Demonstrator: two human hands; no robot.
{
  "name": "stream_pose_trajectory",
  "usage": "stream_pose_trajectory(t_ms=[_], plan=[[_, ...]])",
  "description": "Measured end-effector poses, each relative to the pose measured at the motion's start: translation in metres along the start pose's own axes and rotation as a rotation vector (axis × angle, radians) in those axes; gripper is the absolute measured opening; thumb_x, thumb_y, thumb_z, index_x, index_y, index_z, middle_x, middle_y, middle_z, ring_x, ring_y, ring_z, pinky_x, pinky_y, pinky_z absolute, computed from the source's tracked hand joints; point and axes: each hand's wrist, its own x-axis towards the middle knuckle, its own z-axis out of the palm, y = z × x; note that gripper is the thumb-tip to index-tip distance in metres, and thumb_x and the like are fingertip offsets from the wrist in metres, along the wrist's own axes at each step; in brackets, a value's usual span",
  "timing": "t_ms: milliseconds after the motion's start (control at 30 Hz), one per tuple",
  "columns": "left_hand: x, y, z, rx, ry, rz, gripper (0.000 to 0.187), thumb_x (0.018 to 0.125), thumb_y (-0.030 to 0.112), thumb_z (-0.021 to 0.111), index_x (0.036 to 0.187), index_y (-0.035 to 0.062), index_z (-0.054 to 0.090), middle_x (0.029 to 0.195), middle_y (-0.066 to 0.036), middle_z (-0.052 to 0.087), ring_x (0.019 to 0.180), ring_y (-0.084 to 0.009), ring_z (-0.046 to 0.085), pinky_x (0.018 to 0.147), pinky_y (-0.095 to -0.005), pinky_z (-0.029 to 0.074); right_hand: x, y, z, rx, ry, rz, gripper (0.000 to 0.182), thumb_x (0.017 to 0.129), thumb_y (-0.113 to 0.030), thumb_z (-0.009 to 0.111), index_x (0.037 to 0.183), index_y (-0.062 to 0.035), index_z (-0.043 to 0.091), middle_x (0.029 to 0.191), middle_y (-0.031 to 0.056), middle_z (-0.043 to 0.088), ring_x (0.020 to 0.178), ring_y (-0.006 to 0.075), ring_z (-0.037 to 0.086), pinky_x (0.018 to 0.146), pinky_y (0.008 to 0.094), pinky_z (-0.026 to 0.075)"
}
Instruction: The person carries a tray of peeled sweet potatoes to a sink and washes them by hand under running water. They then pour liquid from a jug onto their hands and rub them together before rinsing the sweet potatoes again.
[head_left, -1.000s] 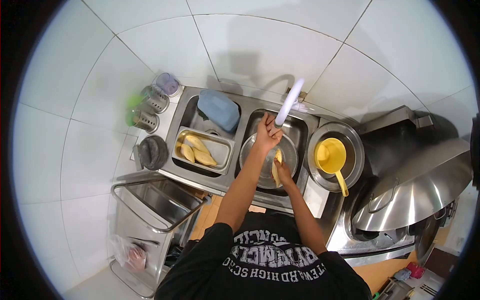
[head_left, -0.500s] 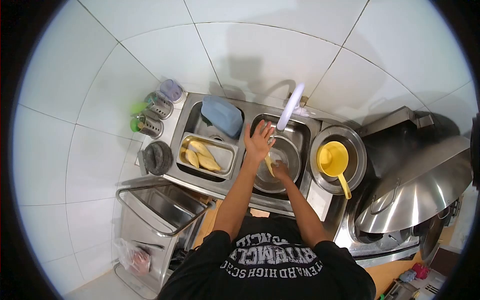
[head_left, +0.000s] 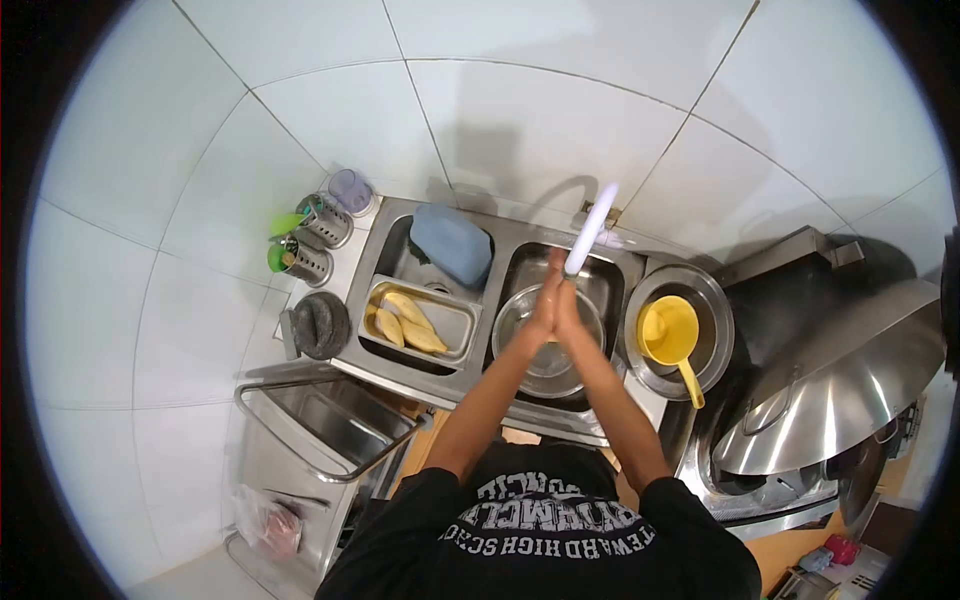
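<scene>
My left hand (head_left: 546, 302) and my right hand (head_left: 568, 308) are pressed palm to palm under the white faucet spout (head_left: 592, 228). Their fingers point toward the wall. Whatever lies between the palms is hidden. Below them a round metal bowl (head_left: 550, 385) sits in the right sink basin (head_left: 524, 262). To the left, a rectangular steel tray (head_left: 458, 322) rests across the left basin with a few yellow, banana-like pieces (head_left: 410, 320) in it. Behind the tray lies a blue plastic container (head_left: 450, 243).
Right of the sink, a yellow dipper (head_left: 668, 330) rests in a steel bowl (head_left: 717, 310). Farther right stands a large shiny metal lid (head_left: 820, 415). At the left are perforated utensil holders (head_left: 310, 262), a purple cup (head_left: 350, 190), a stone mortar (head_left: 320, 325) and a metal-railed cart (head_left: 300, 460).
My left hand, spread open before, has come down and right against my right hand. My right hand has moved up toward the spout. The yellow piece by it is now out of sight.
</scene>
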Motion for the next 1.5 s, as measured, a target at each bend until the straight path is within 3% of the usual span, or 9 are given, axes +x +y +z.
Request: stream_pose_trajectory(t_ms=[667, 800, 867, 1000, 1067, 1233, 1333, 1467, 1500], plan=[[0.033, -0.047, -0.012, -0.144, -0.085, -0.226, 0.069, 0.094, 0.053, 0.037, 0.142, 0.0044, 0.030, 0.141, -0.014, 0.034, 0.128, -0.0243, 0.033, 0.106, -0.0351, 0.024, -0.023, 0.008, 0.003, 0.068, -0.012, 0.018, 0.073, 0.095, -0.061, 0.022, 0.145, -0.0084, 0.025, 0.145, 0.0090, 0.032, 0.133, 0.0230, 0.029, 0.110, 0.0333, 0.020], [0.012, -0.026, -0.017, -0.022, 0.010, -0.059, 0.062, 0.098, 0.043, 0.036, 0.145, 0.0051, 0.025, 0.150, -0.010, 0.022, 0.134, -0.0194, 0.024, 0.111, -0.0329, 0.017, 0.001, 0.047, 0.001, 0.027, 0.066, -0.249, 0.052, 0.096, -0.056, 0.029, 0.117, -0.0113, 0.047, 0.100, 0.0023, 0.052, 0.093, 0.0176, 0.051, 0.083, 0.0355, 0.044], [0.040, -0.095, -0.008, -0.120, -0.134, -0.112, 0.075, 0.094, 0.053, 0.035, 0.146, 0.0019, 0.017, 0.149, -0.016, 0.023, 0.136, -0.0247, 0.024, 0.111, -0.0339, 0.018, 0.006, 0.033, -0.015, -0.001, -0.033, -0.048, 0.070, 0.093, -0.065, 0.024, 0.125, -0.0063, 0.044, 0.106, 0.0071, 0.051, 0.100, 0.0185, 0.048, 0.091, 0.0358, 0.040], [-0.004, 0.006, -0.025, 0.171, -0.050, 0.085, 0.068, 0.096, 0.051, 0.033, 0.141, -0.0002, 0.030, 0.140, -0.015, 0.037, 0.131, -0.0236, 0.030, 0.109, -0.0330, 0.020, -0.011, 0.029, 0.000, 0.049, -0.052, -0.178, 0.065, 0.095, -0.060, 0.025, 0.118, -0.0052, 0.051, 0.100, 0.0062, 0.052, 0.094, 0.0155, 0.049, 0.086, 0.0309, 0.041], [-0.004, 0.032, -0.005, -0.319, 0.166, -0.385, 0.067, 0.096, 0.051, 0.033, 0.139, -0.0001, 0.035, 0.135, -0.013, 0.042, 0.127, -0.0215, 0.035, 0.108, -0.0331, 0.024, -0.021, 0.035, 0.008, -0.026, -0.038, -0.196, 0.045, 0.094, -0.054, 0.033, 0.100, -0.0115, 0.048, 0.084, 0.0020, 0.049, 0.079, 0.0170, 0.049, 0.074, 0.0343, 0.043], [-0.006, -0.011, -0.013, -0.162, -0.029, -0.188, 0.064, 0.096, 0.052, 0.033, 0.138, 0.0029, 0.037, 0.133, -0.010, 0.044, 0.122, -0.0194, 0.040, 0.105, -0.0328, 0.028, 0.046, 0.047, -0.025, -0.037, -0.015, -0.082, 0.068, 0.095, -0.059, 0.027, 0.130, -0.0036, 0.045, 0.119, 0.0118, 0.053, 0.110, 0.0244, 0.047, 0.099, 0.0382, 0.034], [-0.007, -0.005, -0.013, -0.165, 0.052, -0.236, 0.059, 0.097, 0.048, 0.035, 0.138, 0.0054, 0.037, 0.134, -0.010, 0.042, 0.123, -0.0202, 0.038, 0.106, -0.0322, 0.027, -0.014, 0.057, 0.005, -0.165, -0.147, -0.238, 0.049, 0.096, -0.054, 0.031, 0.102, -0.0079, 0.048, 0.091, 0.0042, 0.050, 0.085, 0.0210, 0.047, 0.081, 0.0424, 0.041], [0.003, -0.038, -0.021, -0.336, -0.100, -0.348, 0.055, 0.099, 0.038, 0.036, 0.144, 0.0085, 0.025, 0.144, -0.012, 0.029, 0.136, -0.0233, 0.024, 0.112, -0.0316, 0.018, 0.015, 0.007, -0.008, 0.163, 0.030, -0.007, 0.072, 0.096, -0.059, 0.024, 0.143, -0.0044, 0.027, 0.139, 0.0146, 0.039, 0.126, 0.0270, 0.036, 0.108, 0.0364, 0.024], [-0.002, -0.036, -0.023, -0.197, -0.056, -0.186, 0.054, 0.099, 0.037, 0.036, 0.143, 0.0080, 0.027, 0.143, -0.012, 0.030, 0.135, -0.0233, 0.024, 0.112, -0.0317, 0.018, 0.020, 0.014, -0.002, 0.008, 0.046, -0.043, 0.072, 0.095, -0.060, 0.027, 0.138, -0.0033, 0.035, 0.125, 0.0153, 0.048, 0.116, 0.0273, 0.043, 0.103, 0.0376, 0.030]])
